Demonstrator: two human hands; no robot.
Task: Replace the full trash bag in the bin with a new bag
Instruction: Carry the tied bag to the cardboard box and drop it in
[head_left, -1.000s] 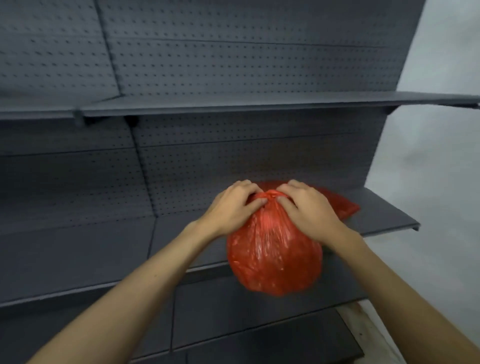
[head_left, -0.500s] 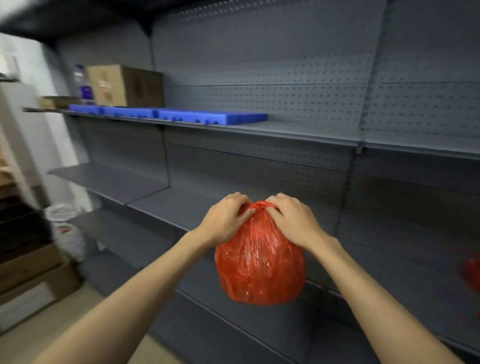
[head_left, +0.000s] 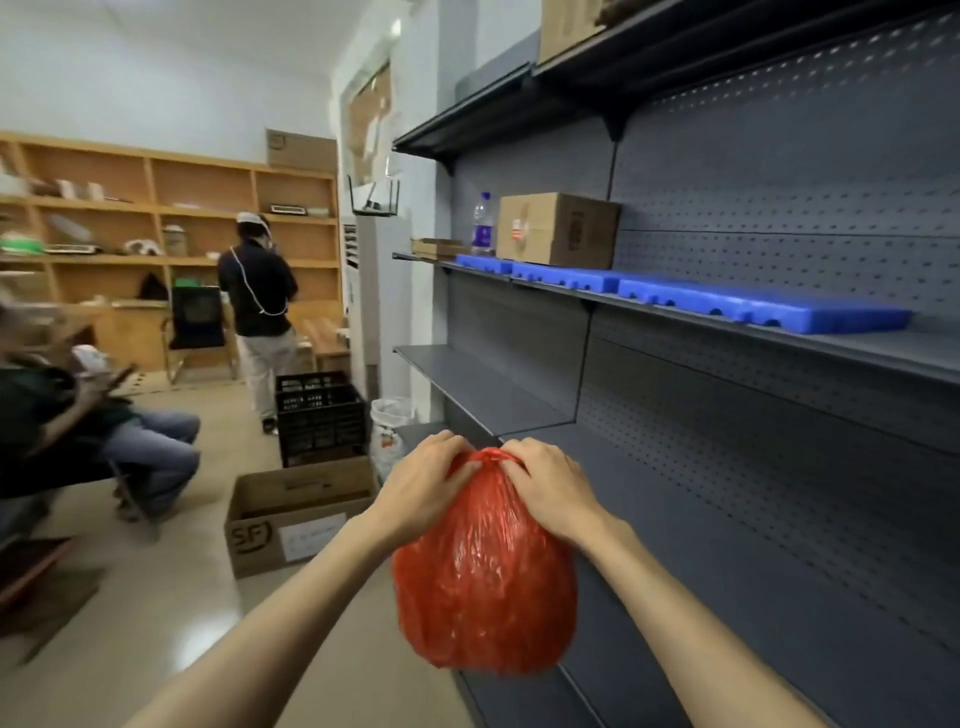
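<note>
Running along the right side, grey metal shelving (head_left: 727, 467) with a pegboard back fills most of the view; wooden shelves (head_left: 156, 218) line the far wall. Blue plastic trays (head_left: 727, 306) lie in a row on one grey shelf, with a cardboard box (head_left: 558, 228) and a water bottle (head_left: 483, 223) standing at their far end. On the floor: open cardboard box (head_left: 296, 519), with black crates (head_left: 318, 415) behind it and a white sack (head_left: 388, 436) beside those. One person (head_left: 262, 306) stands with back turned near the wooden shelves, another (head_left: 104, 436) sits at left. Full red trash bag (head_left: 485, 577) hangs in the air in front of the grey shelving, clear of floor and shelves, no bin in sight. Left hand (head_left: 423, 488) and right hand (head_left: 550, 486) both pinch its gathered neck at the top, fingers curled into the plastic, hands nearly touching.
</note>
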